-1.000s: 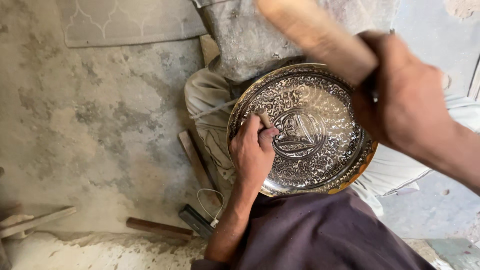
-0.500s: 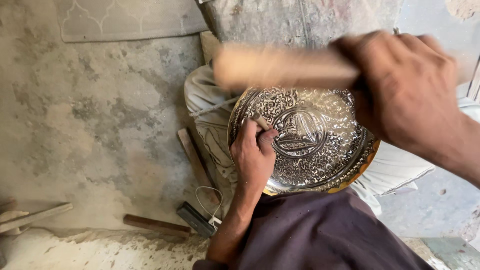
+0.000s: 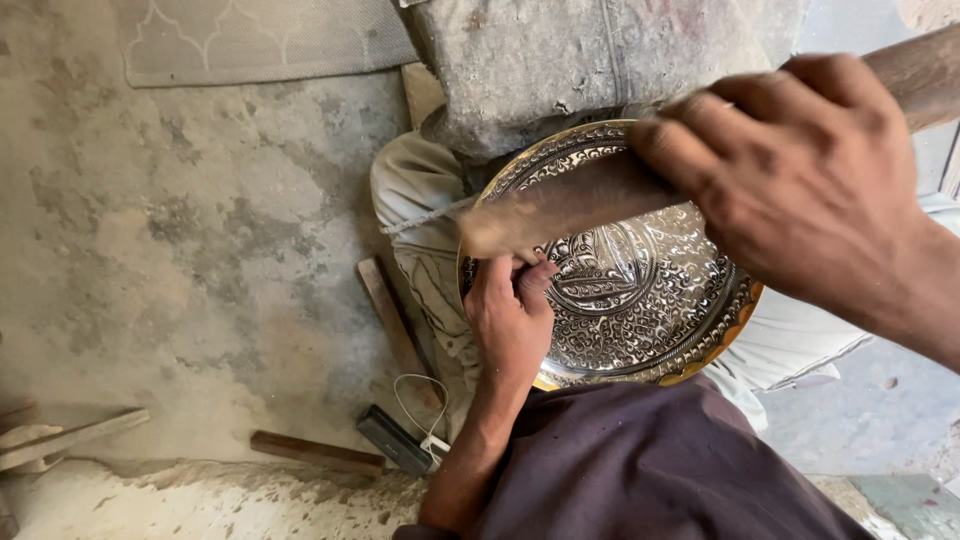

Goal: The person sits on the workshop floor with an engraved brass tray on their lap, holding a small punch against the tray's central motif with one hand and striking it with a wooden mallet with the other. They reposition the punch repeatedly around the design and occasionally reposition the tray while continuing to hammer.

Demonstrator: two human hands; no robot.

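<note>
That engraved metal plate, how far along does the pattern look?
Most of the round plate already carries dense raised ornament, centre medallion included. In hand: the left hand rests on its near-left edge while the right hand swings a wooden mallet above it. What remains unworked cannot be told.

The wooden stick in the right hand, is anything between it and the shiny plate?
Nothing visible blocks it. The right hand holds the wooden stick above the engraved metal plate. Only the left hand is close, resting on the plate's left side under the stick's tip with its fingers pinched together.
</note>
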